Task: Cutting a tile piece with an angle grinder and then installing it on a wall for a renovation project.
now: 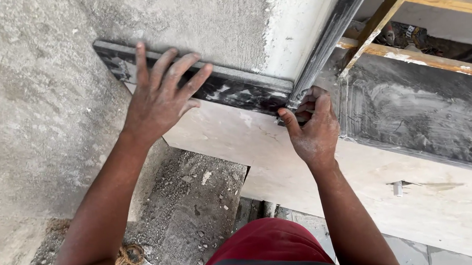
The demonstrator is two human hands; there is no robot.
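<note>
Black stone strip [227, 89] lies under flat left fingers [173, 65]; right fingers [304, 111] curled at its corner.

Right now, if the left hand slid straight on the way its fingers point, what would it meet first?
The left hand lies flat on the dark marble strip, fingers pointing up over it. Straight on, it would most likely meet the rough plastered wall just above the strip; depth there is hard to judge.

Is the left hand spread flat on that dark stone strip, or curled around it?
Spread flat: the left hand lies palm down with fingers fanned across the dark stone strip, none wrapped around its edge.
</note>
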